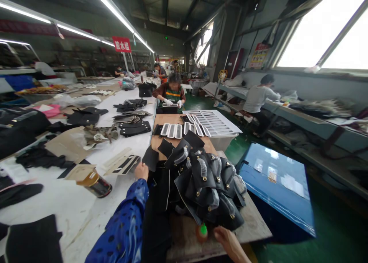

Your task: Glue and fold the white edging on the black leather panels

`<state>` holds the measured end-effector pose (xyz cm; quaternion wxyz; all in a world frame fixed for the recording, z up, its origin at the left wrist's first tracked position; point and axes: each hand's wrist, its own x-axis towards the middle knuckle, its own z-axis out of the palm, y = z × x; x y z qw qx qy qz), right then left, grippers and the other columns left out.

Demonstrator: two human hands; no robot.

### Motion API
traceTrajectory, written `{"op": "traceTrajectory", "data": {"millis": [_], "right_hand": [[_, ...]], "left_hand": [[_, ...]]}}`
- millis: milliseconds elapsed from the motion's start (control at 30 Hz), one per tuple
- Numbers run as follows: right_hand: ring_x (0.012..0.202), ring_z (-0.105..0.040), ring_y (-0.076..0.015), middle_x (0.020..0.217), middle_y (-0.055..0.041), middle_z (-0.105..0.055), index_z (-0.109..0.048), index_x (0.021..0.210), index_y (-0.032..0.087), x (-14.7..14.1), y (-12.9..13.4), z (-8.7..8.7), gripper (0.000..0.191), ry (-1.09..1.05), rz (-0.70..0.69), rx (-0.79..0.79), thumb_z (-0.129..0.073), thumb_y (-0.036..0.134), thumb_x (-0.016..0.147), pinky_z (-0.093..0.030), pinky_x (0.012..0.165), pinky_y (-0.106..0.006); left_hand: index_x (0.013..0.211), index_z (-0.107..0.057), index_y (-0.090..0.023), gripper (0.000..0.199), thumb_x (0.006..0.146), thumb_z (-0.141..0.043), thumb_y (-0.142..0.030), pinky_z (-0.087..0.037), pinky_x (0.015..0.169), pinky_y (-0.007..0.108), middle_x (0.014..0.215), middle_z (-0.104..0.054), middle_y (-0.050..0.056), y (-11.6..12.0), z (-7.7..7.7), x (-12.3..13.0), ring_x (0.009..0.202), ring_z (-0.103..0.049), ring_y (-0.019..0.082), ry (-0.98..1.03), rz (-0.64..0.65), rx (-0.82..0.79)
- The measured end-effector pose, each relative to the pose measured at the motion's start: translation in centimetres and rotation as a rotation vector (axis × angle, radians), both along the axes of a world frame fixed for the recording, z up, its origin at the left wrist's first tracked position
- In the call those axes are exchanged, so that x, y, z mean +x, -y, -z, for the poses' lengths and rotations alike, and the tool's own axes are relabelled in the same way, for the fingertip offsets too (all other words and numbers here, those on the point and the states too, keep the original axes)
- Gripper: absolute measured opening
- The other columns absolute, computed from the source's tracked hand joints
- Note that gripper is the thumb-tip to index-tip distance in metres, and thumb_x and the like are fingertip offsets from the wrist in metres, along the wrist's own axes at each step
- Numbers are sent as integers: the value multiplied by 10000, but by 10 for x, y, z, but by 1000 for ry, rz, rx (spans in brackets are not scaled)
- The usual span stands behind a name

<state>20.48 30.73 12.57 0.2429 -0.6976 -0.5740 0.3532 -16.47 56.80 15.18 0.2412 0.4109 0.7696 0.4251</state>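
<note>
My left hand, below a blue dotted sleeve, is closed at the edge of the white table on a flat black leather-like piece. Just left of it lies a pale card with black strips. My right hand is low over the wooden board, fingers drawn together; whether anything is in them I cannot make out. Beside its fingertips stands a small orange bottle with a green cap. Between and beyond both hands is a heap of black bag flaps with plastic-wrapped handles and gold fittings.
A jar with brown cardboard lies tilted on the white table. White-framed pieces lie beyond the heap, near a white slotted tray. A blue bin stands right. A gloved co-worker sits ahead; another person works right.
</note>
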Motion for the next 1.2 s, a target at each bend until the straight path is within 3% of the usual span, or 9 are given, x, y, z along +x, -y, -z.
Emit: {"op": "traceTrajectory", "data": {"millis": [100, 167, 300, 433, 533, 733, 867, 1100, 1200], "right_hand": [[862, -748, -313, 891, -82, -780, -746, 903, 208, 8, 1, 2, 375, -131, -33, 13, -605, 547, 831, -614, 767, -419], [969, -735, -311, 1019, -109, -772, -728, 1066, 193, 2, -10, -13, 477, -220, -72, 49, -541, 578, 856, -610, 828, -408], [1002, -715, -236, 1083, -85, -746, -698, 1135, 216, -35, -37, -78, 335, -295, -206, 191, -568, 441, 922, -582, 892, -360], [1079, -644, -230, 1192, -85, -685, -671, 1162, 249, -78, -54, -151, 224, -45, -403, 801, -573, 274, 961, -542, 927, -417], [1129, -602, -250, 1220, -93, -673, -637, 1202, 240, -96, -55, -179, 261, 90, -503, 1004, -615, 287, 946, -515, 939, -445], [895, -651, -156, 1091, -48, -703, -664, 1131, 243, -83, -31, -175, 191, 90, -621, 990, -581, 195, 966, -513, 810, -317], [937, -642, -157, 1137, -53, -683, -664, 1122, 241, -56, -5, -172, 256, 91, -674, 965, -508, 101, 973, -506, 820, -303], [812, -604, -137, 936, -37, -675, -632, 905, 184, -32, 21, -166, 73, -21, -664, 876, -586, 164, 958, -495, 744, -283], [811, -588, -135, 938, -39, -654, -622, 898, 185, -29, 22, -154, 84, -83, -667, 823, -573, 174, 966, -491, 734, -281]], "left_hand": [[1015, -620, -136, 291, 957, -558, -414, -516, 875, 407, 1018, -635, 55, 49, -16, -1, 935, -617, 192, -18, -68, 104], [980, -608, -152, 317, 957, -529, -457, -503, 842, 392, 927, -618, 39, 93, -30, 1, 866, -597, 182, -29, -108, 172], [930, -595, -203, 367, 921, -436, -534, -459, 819, 362, 879, -613, 22, 183, -70, 13, 849, -566, 204, -32, -126, 228], [964, -642, -244, 445, 827, -482, -636, -468, 866, 363, 966, -683, 12, 245, -108, 32, 923, -607, 243, -2, -104, 191], [1024, -660, -246, 463, 816, -542, -643, -507, 903, 365, 1052, -702, 21, 277, -115, 39, 1010, -633, 258, 80, -114, 189], [1108, -681, -286, 477, 765, -671, -616, -561, 962, 403, 1147, -703, 29, 334, -91, 45, 1144, -630, 290, 339, -155, 153], [1101, -682, -282, 521, 747, -659, -663, -601, 888, 388, 1104, -717, 39, 361, -84, 66, 1063, -672, 289, 363, -157, 39], [1135, -663, -264, 539, 775, -621, -663, -622, 784, 361, 1098, -722, 72, 374, -108, 111, 1021, -686, 294, 374, 13, -72], [1192, -653, -295, 475, 811, -629, -578, -607, 870, 376, 1196, -700, 72, 366, -123, 120, 1098, -672, 289, 143, 194, 40]]}}
